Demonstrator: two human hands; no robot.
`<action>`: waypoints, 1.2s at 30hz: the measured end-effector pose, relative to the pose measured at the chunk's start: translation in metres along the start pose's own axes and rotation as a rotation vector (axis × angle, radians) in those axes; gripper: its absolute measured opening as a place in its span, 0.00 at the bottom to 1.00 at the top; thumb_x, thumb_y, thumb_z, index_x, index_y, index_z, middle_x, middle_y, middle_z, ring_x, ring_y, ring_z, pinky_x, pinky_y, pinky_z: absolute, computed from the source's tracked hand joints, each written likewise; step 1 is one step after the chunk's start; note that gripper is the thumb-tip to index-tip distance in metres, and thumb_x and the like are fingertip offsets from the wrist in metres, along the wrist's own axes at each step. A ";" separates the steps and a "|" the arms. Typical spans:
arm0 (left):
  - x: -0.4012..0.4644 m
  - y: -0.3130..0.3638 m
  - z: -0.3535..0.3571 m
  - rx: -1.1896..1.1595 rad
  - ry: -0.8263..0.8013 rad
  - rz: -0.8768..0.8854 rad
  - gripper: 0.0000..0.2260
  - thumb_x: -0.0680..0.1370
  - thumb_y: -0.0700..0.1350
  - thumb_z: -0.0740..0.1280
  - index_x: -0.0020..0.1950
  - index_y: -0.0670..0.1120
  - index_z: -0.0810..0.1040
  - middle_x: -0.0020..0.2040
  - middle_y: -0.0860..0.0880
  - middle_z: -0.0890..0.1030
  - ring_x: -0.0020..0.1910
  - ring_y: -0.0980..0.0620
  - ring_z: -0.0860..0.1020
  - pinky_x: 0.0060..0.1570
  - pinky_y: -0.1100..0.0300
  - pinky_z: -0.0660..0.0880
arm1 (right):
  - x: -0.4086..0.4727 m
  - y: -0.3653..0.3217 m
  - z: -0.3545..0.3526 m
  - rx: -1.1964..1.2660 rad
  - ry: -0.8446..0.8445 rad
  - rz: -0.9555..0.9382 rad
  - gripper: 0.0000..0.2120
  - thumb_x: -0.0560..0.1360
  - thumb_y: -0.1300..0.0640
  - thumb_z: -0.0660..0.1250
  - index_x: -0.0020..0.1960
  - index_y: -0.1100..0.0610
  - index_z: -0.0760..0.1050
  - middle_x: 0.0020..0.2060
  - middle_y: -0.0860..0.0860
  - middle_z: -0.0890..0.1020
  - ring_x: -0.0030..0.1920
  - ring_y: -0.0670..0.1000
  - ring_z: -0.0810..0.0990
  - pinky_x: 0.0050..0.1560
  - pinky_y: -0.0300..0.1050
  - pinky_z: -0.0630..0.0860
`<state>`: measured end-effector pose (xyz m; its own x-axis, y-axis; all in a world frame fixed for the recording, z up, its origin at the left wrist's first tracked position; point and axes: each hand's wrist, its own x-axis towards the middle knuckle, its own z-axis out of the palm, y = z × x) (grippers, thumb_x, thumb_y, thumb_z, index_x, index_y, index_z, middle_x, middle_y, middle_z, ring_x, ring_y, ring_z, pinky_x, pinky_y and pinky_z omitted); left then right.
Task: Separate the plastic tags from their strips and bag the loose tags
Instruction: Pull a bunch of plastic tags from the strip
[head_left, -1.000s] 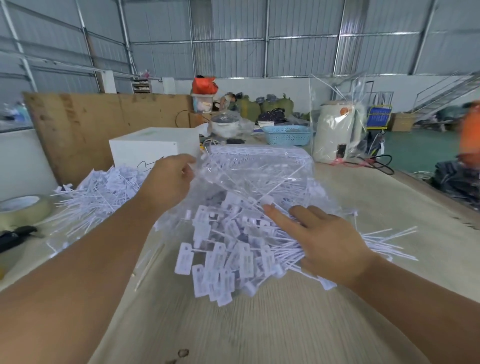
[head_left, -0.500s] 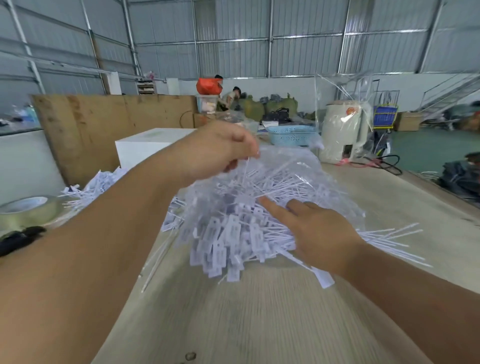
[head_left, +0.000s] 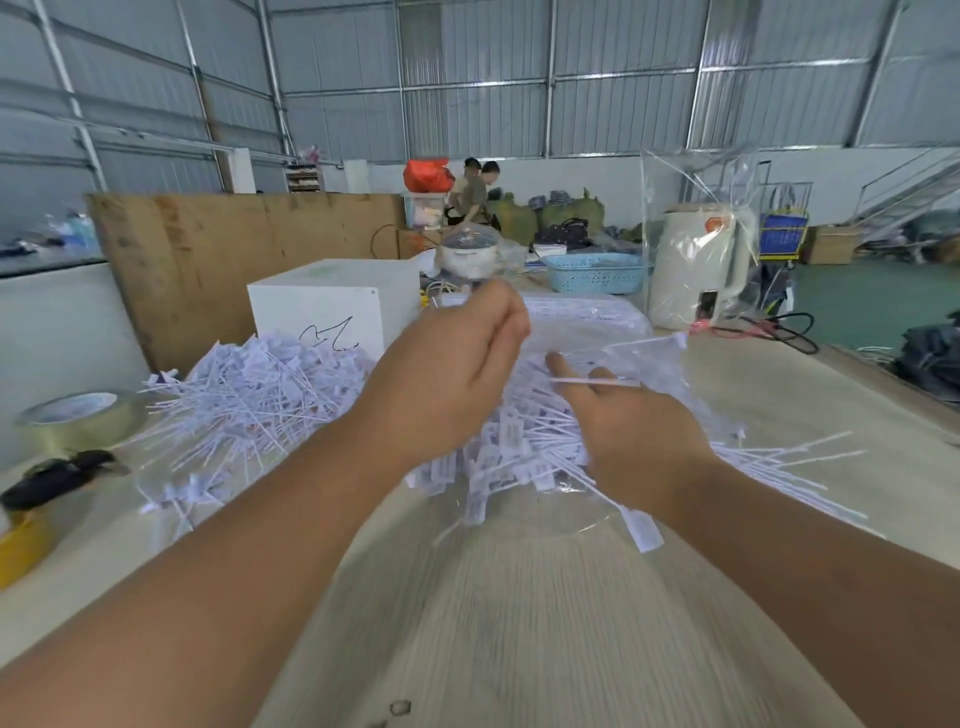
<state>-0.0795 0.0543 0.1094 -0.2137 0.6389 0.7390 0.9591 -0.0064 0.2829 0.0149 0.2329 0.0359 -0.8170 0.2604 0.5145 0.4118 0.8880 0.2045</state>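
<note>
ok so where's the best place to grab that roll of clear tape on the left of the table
Take the tape roll across its outer wall, coming down from above. It lies flat on the table with its hole facing up, so thumb in the core and fingers on the outer wall should work. Its near side is crowded by a black tool.

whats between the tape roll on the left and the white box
In the head view, a heap of loose white tags fills the stretch between the tape roll and the white box.
</note>
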 end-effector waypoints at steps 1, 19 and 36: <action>-0.005 0.004 0.001 0.083 0.034 0.082 0.10 0.82 0.48 0.54 0.48 0.45 0.72 0.26 0.53 0.70 0.25 0.52 0.70 0.27 0.58 0.67 | 0.002 0.001 -0.002 0.017 0.019 0.043 0.42 0.71 0.55 0.68 0.75 0.45 0.45 0.59 0.52 0.73 0.55 0.58 0.76 0.39 0.46 0.69; -0.064 -0.009 0.020 0.333 0.042 0.157 0.14 0.78 0.54 0.61 0.47 0.44 0.77 0.38 0.50 0.78 0.36 0.48 0.76 0.35 0.57 0.73 | 0.021 -0.003 -0.021 0.074 -0.292 0.261 0.18 0.76 0.52 0.63 0.64 0.54 0.67 0.54 0.50 0.76 0.56 0.54 0.77 0.48 0.45 0.73; -0.080 -0.025 0.053 0.535 -0.026 0.568 0.04 0.76 0.42 0.65 0.42 0.48 0.78 0.48 0.49 0.80 0.45 0.47 0.76 0.48 0.55 0.69 | 0.017 -0.004 -0.034 0.237 -0.221 0.189 0.23 0.70 0.53 0.70 0.61 0.58 0.67 0.38 0.49 0.71 0.42 0.52 0.72 0.39 0.43 0.70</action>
<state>-0.0770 0.0443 0.0108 0.3354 0.6666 0.6657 0.8804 0.0297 -0.4734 0.0136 0.2207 0.0722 -0.8136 0.4802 0.3278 0.4798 0.8730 -0.0880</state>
